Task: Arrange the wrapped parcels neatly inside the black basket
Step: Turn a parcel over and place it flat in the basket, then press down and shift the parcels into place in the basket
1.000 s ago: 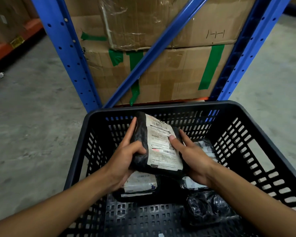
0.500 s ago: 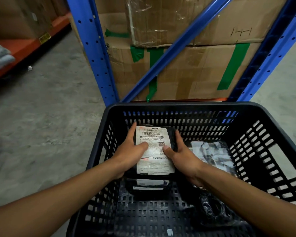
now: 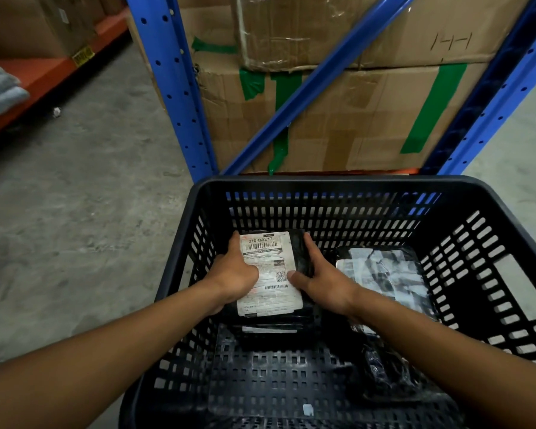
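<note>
A black slotted basket (image 3: 331, 184) stands on the floor in front of me. Inside, at the far left, a black-wrapped parcel with a white shipping label (image 3: 270, 267) lies flat, label up, on top of another black parcel (image 3: 270, 331). My left hand (image 3: 232, 274) grips its left edge, thumb on the label. My right hand (image 3: 322, 280) holds its right edge, thumb on the label too. A second labelled parcel (image 3: 381, 274) lies at the far right of the basket. A crumpled black-wrapped parcel (image 3: 387, 376) sits at the near right, partly under my right forearm.
Blue rack uprights (image 3: 174, 88) and a diagonal brace (image 3: 316, 85) stand just behind the basket, with taped cardboard boxes (image 3: 353, 113) between them. An orange shelf (image 3: 44, 69) runs along the left. Grey concrete floor (image 3: 75, 212) lies on both sides.
Both hands lowered the labelled parcel from a tilted, raised position to flat in the basket's far-left corner, on the parcel below. The view shifted left.
</note>
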`<state>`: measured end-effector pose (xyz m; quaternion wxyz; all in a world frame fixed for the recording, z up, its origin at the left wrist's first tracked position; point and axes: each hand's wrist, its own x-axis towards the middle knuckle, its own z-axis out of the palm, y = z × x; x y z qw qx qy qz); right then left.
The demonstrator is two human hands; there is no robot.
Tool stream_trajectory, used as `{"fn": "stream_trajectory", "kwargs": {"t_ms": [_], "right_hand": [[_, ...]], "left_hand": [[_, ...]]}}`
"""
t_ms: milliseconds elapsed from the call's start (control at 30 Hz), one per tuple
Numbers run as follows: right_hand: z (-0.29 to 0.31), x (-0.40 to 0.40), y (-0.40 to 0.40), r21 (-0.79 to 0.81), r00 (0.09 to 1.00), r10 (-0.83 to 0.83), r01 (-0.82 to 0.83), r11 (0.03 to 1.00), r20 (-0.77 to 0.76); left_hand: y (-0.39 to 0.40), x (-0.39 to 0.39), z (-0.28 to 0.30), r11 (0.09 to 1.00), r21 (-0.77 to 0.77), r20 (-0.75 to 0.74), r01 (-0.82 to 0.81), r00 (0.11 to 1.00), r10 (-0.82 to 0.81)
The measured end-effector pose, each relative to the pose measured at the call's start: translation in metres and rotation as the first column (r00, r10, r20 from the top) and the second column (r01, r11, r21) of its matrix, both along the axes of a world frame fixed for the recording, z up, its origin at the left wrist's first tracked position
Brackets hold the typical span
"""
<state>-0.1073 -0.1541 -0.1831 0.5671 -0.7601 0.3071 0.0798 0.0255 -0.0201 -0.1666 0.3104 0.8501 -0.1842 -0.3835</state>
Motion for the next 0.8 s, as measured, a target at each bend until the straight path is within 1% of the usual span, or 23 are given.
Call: {"fn": "stream_trajectory", "kwargs": {"t_ms": [67,133,167,200,233,267,300,333,400,467,500,533,600,633,700,800], "right_hand": [[0.004,-0.004,-0.010,-0.004,1.000,0.017,-0.017,1.000,-0.002],[0.009,-0.010,-0.023,-0.065,1.000,-0.002,0.002,0.998,-0.009],[0.013,-0.015,-0.030,-0.113,0.999,-0.037,0.035,0.993,-0.011],[0.016,-0.020,-0.039,-0.165,0.996,-0.084,0.082,0.983,-0.007],[0.018,-0.027,-0.050,-0.214,0.990,-0.143,0.140,0.967,-0.001],[0.019,-0.035,-0.061,-0.248,0.977,-0.214,0.208,0.946,0.004],[0.018,-0.044,-0.072,-0.277,0.957,-0.289,0.279,0.919,0.008],[0.016,-0.053,-0.082,-0.305,0.932,-0.362,0.345,0.888,0.004],[0.012,-0.072,-0.096,-0.362,0.875,-0.484,0.445,0.819,-0.022],[0.003,-0.089,-0.100,-0.356,0.827,-0.558,0.502,0.788,-0.069],[-0.002,-0.097,-0.099,-0.311,0.812,-0.573,0.520,0.796,-0.110],[-0.007,-0.102,-0.097,-0.249,0.805,-0.567,0.521,0.816,-0.173],[-0.017,-0.110,-0.092,-0.099,0.807,-0.496,0.492,0.865,-0.320],[-0.020,-0.112,-0.091,-0.048,0.803,-0.478,0.495,0.867,-0.355],[-0.016,-0.110,-0.093,0.010,0.778,-0.524,0.561,0.828,-0.347],[-0.007,-0.109,-0.101,0.074,0.759,-0.584,0.625,0.777,-0.287]], "left_hand": [[-0.004,0.001,0.003,0.995,0.090,0.062,0.039,0.997,-0.044],[-0.010,-0.003,0.009,0.976,0.202,0.192,0.080,0.974,-0.119],[-0.012,-0.007,0.013,0.971,0.216,0.274,0.103,0.948,-0.161],[-0.016,-0.011,0.016,0.975,0.177,0.364,0.137,0.911,-0.194],[-0.021,-0.015,0.019,0.978,0.091,0.440,0.189,0.873,-0.209],[-0.027,-0.020,0.021,0.968,-0.022,0.488,0.251,0.848,-0.208],[-0.035,-0.025,0.023,0.944,-0.130,0.499,0.305,0.842,-0.203],[-0.045,-0.030,0.024,0.915,-0.218,0.468,0.338,0.859,-0.206],[-0.066,-0.046,0.022,0.886,-0.311,0.310,0.345,0.918,-0.249],[-0.084,-0.066,0.015,0.891,-0.309,0.078,0.333,0.943,-0.325],[-0.093,-0.076,0.009,0.896,-0.283,-0.024,0.343,0.931,-0.364],[-0.100,-0.085,0.003,0.894,-0.254,-0.093,0.369,0.911,-0.402],[-0.111,-0.100,-0.007,0.881,-0.200,-0.147,0.428,0.876,-0.459],[-0.116,-0.106,-0.010,0.881,-0.177,-0.160,0.440,0.870,-0.467],[-0.121,-0.115,-0.014,0.879,-0.155,-0.180,0.451,0.862,-0.474],[-0.119,-0.121,-0.011,0.862,-0.167,-0.174,0.479,0.846,-0.504]]}}
